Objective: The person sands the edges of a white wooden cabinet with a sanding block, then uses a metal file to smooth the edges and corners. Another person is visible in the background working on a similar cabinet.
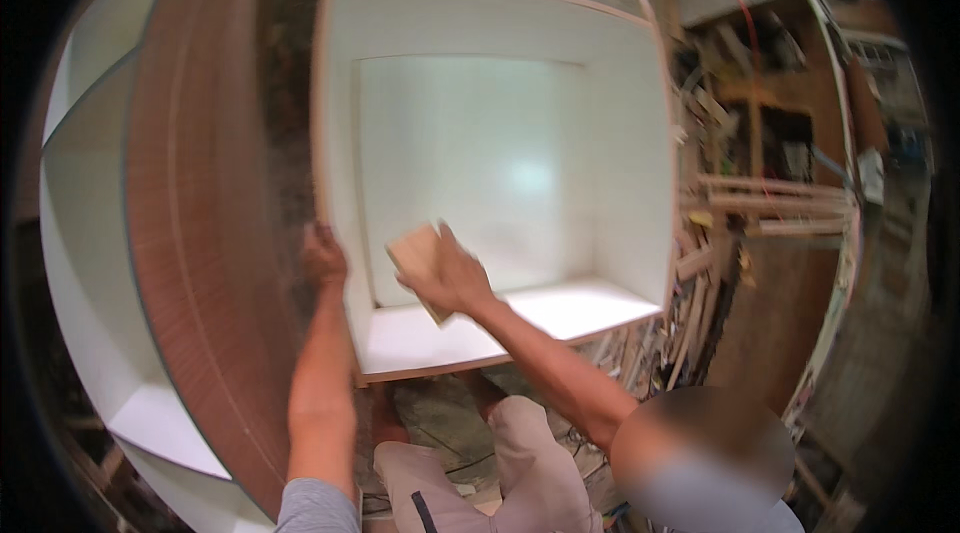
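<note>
In front of me an open box-shaped cabinet [470, 143], white inside with brown edges, lies with its opening toward me. My left hand [325, 255] is closed around the edge of its left side panel. Over the lower left of the cabinet's opening, my right hand [450, 275] grips a light wooden block [415, 251]. The block is tilted, and part of it is hidden behind my fingers. Whether it touches the cabinet I cannot tell.
To the left stands a tall brown wood-grain panel [205, 183] with white shelving [90, 163] beside it. Wood strips [780, 198] and offcuts lie in a heap along the right. A red cord [745, 18] runs at the upper right.
</note>
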{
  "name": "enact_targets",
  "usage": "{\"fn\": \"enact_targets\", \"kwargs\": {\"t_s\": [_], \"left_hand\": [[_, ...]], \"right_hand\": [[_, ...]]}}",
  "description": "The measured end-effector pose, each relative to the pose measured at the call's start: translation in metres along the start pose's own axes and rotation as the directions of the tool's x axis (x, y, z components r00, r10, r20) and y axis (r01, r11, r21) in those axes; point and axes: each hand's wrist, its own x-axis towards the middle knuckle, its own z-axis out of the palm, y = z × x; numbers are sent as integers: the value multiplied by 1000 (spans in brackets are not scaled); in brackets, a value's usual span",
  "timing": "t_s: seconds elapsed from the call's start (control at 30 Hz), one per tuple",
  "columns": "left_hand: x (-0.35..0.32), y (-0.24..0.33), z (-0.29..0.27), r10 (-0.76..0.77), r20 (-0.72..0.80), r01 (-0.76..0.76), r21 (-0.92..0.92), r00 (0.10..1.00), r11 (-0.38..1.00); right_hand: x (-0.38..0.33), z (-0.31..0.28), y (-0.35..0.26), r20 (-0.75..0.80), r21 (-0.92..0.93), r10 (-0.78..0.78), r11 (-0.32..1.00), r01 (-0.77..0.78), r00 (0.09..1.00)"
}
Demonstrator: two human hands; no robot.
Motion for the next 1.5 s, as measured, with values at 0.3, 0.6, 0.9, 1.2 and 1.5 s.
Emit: {"fn": "enact_targets", "kwargs": {"t_s": [0.3, 0.6, 0.9, 1.2, 1.5], "left_hand": [[-239, 102, 46, 519, 88, -507, -132, 850, 852], [-435, 216, 169, 299, 804, -557, 48, 514, 829], [-450, 218, 198, 222, 591, -456, 281, 776, 845], [-454, 217, 206, 269, 536, -476, 295, 800, 829], [-449, 219, 204, 199, 527, -400, 299, 826, 866]], "right_hand": [[-318, -92, 388, -353, -17, 584, 777, -629, 731], [-267, -187, 527, -417, -26, 539, 798, -602, 732], [-220, -199, 534, -336, -127, 432, 860, -494, 837], [-123, -268, 532, -357, -225, 196, 931, -288, 913], [-166, -256, 527, -221, -304, 181, 921, -244, 958]]}}
